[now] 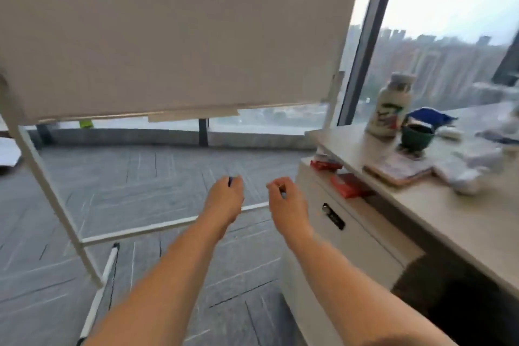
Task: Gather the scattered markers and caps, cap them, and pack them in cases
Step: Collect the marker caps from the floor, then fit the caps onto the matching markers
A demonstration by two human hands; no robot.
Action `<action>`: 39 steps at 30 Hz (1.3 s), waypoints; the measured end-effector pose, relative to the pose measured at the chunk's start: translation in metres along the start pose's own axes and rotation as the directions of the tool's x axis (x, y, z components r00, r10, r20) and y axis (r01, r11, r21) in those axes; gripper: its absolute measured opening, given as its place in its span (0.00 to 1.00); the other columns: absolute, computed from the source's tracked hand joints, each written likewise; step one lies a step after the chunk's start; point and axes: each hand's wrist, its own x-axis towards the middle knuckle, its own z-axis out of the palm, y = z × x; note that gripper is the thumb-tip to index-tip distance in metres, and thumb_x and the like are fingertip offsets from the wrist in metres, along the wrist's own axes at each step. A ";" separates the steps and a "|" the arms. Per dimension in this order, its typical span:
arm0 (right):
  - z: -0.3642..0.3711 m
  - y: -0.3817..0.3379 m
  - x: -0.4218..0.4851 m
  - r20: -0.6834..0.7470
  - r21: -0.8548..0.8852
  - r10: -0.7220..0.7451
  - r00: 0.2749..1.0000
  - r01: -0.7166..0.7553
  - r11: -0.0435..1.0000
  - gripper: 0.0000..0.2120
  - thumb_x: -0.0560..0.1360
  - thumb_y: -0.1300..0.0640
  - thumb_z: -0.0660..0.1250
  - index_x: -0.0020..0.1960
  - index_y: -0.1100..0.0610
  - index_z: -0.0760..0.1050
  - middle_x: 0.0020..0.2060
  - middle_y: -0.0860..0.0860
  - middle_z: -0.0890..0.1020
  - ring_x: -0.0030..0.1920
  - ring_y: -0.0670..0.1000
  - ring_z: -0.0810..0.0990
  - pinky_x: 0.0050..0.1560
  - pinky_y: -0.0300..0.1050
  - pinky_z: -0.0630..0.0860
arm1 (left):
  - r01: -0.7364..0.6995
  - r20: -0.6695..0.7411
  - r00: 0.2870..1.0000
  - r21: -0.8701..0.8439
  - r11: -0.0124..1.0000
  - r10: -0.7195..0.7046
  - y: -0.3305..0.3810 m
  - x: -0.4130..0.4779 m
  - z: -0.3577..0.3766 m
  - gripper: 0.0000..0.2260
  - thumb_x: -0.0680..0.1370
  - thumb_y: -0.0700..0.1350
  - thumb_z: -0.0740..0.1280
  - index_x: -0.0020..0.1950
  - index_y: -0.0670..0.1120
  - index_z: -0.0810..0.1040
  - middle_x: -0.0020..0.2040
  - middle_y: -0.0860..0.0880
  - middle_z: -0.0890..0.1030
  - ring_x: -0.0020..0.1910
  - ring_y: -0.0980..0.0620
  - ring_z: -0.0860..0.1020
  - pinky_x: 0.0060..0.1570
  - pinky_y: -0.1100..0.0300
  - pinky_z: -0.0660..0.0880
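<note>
A dark blue piece [230, 180], marker or cap, too blurred to tell, is pinched in my left hand [224, 198]. My right hand [285, 203] curls round a dark stub [282, 189]. I hold both below the whiteboard [168, 36], near each other, probably to join them.

No legible text in view (motion blur over whole frame).
- White bottle [389, 109] on desk [449, 219]: label with green and red print, letters too smeared to read.
- Black plate [333, 216] on white drawer front [362, 236]: pale marks on it, unreadable.
- Red packs [349, 185] on shelf under desktop: printing not discernible.
- Booklet [398, 168] beside bottle: faint print, illegible.
</note>
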 end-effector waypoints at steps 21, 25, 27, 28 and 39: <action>-0.541 -0.017 -0.202 -0.666 -0.191 -0.039 0.745 -0.119 0.974 0.05 0.79 0.59 0.61 0.51 0.60 0.71 0.43 0.56 0.76 0.45 0.56 0.74 0.41 0.43 0.64 | -0.313 0.529 0.777 -0.147 0.938 0.342 0.222 -0.297 0.297 0.07 0.81 0.47 0.58 0.45 0.46 0.69 0.35 0.48 0.70 0.27 0.54 0.66 0.22 0.63 0.63; -0.578 0.011 -0.194 -0.690 -0.218 -0.009 0.724 -0.196 0.956 0.11 0.79 0.58 0.61 0.57 0.64 0.72 0.48 0.55 0.76 0.47 0.53 0.72 0.44 0.40 0.64 | -0.392 0.642 0.674 -0.108 0.914 0.365 0.226 -0.291 0.355 0.11 0.81 0.52 0.58 0.53 0.44 0.70 0.38 0.47 0.72 0.30 0.53 0.67 0.25 0.62 0.64; -0.595 0.027 -0.183 -0.705 -0.222 0.005 0.710 -0.227 0.948 0.09 0.79 0.58 0.61 0.55 0.62 0.73 0.46 0.53 0.75 0.47 0.52 0.72 0.43 0.40 0.63 | -0.433 0.674 0.635 -0.095 0.897 0.378 0.228 -0.281 0.388 0.11 0.81 0.52 0.58 0.53 0.44 0.69 0.38 0.47 0.73 0.31 0.53 0.67 0.27 0.62 0.64; -0.605 0.036 -0.176 -0.707 -0.227 0.014 0.707 -0.245 0.943 0.07 0.79 0.57 0.61 0.53 0.61 0.73 0.45 0.53 0.76 0.46 0.53 0.73 0.43 0.40 0.64 | -0.454 0.685 0.620 -0.087 0.887 0.384 0.228 -0.275 0.405 0.11 0.81 0.52 0.58 0.51 0.45 0.69 0.38 0.48 0.73 0.31 0.53 0.68 0.28 0.62 0.64; -0.662 0.121 -0.102 -0.558 -0.449 -0.058 0.827 -0.242 0.860 0.07 0.78 0.59 0.64 0.54 0.62 0.76 0.45 0.51 0.77 0.47 0.50 0.74 0.45 0.36 0.65 | -0.594 0.758 0.485 -0.082 0.801 0.437 0.210 -0.232 0.560 0.11 0.81 0.49 0.60 0.51 0.41 0.73 0.35 0.48 0.72 0.29 0.56 0.71 0.30 0.67 0.68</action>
